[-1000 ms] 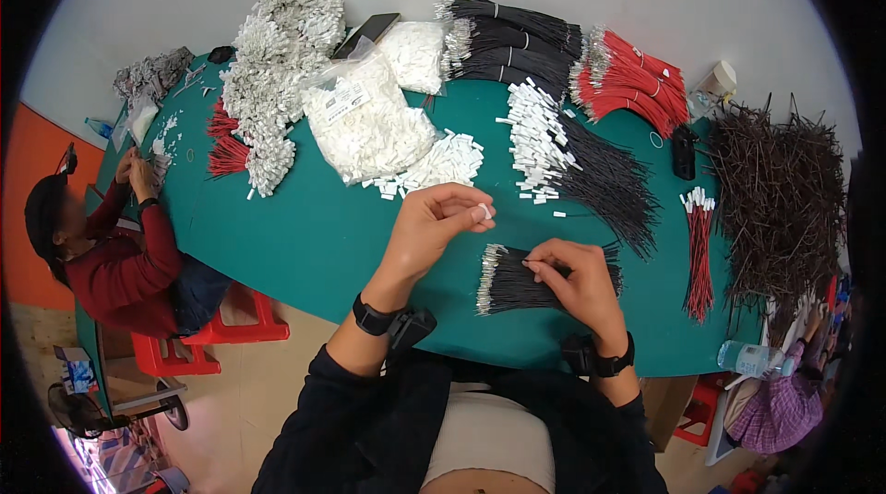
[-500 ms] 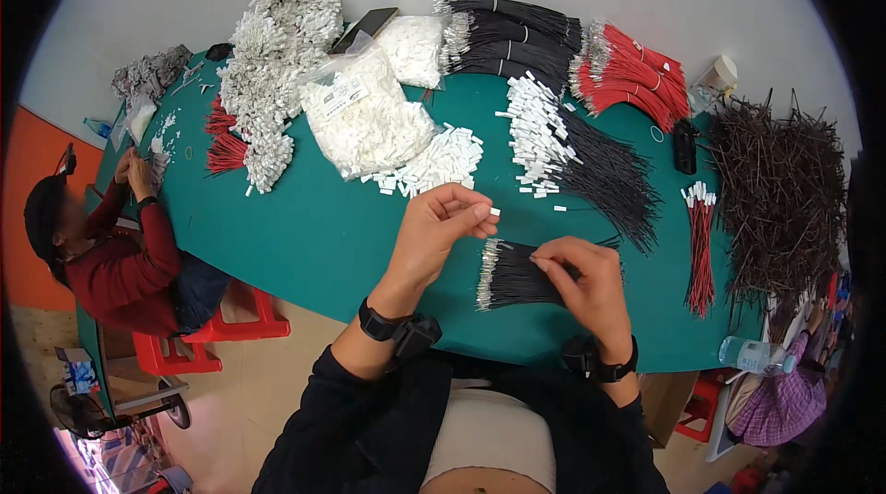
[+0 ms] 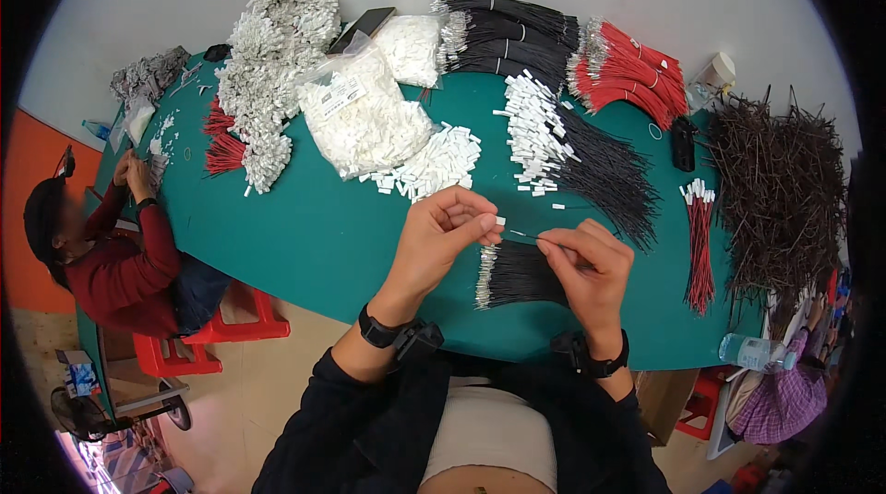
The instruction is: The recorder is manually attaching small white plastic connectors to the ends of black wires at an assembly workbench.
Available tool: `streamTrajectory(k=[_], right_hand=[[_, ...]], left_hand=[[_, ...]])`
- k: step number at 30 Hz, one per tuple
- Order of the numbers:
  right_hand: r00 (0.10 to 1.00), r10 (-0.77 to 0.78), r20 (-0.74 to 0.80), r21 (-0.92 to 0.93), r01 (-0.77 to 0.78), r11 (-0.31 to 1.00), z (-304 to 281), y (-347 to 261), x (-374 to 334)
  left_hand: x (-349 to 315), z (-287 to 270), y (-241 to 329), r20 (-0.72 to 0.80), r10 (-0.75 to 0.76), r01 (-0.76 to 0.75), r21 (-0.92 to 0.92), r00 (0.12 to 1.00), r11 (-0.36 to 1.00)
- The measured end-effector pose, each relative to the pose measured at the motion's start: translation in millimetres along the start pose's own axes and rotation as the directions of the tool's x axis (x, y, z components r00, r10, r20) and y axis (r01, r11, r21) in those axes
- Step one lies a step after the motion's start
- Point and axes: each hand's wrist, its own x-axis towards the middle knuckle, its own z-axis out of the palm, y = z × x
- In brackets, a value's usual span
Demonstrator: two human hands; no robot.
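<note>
Between the thumb and fingers of my left hand (image 3: 452, 228) is a small white connector housing (image 3: 500, 221). My right hand (image 3: 589, 265) pinches a black wire (image 3: 526, 234) whose bare metal tip points left, close to the housing; a small gap seems to lie between them. Below both hands lies a bundle of black wires (image 3: 519, 277) with metal terminals lined up at its left end. Just beyond my left hand spreads a loose heap of white housings (image 3: 443, 160). Farther right are black wires (image 3: 604, 162) with white housings on their left ends.
A clear bag of white housings (image 3: 360, 115) stands behind the heap. Black bundles (image 3: 508, 37) and red bundles (image 3: 632, 78) line the back. Red wires (image 3: 701, 254) and a dark wire tangle (image 3: 780, 194) lie right, near a plastic bottle (image 3: 752, 354). A co-worker (image 3: 111, 254) sits left.
My right hand has risen from the bundle, bringing a black wire up toward the housing. The left hand stays nearly in place, still holding the white housing.
</note>
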Motion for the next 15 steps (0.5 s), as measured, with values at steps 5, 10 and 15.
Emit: streamTrajectory(k=[5,10,15], right_hand=[[0.999,0.039,-0.035,0.048,-0.038,0.998,-2.4,2.0,-2.2],[0.999,0.008,-0.040,0.032,-0.007,0.999,-0.1,3.1,-2.6],[0.999,0.028,-0.033,0.044,-0.026,0.999,1.3,2.8,-3.9]], left_hand=[[1.3,5.6,-2.2,0.026,-0.015,0.015,0.031,1.000,0.999],[-0.2,3.9,-2.4,0.027,-0.010,0.009,0.034,1.000,0.999],[-0.5,4.2,-3.3,0.040,-0.020,0.020,0.006,0.999,1.000]])
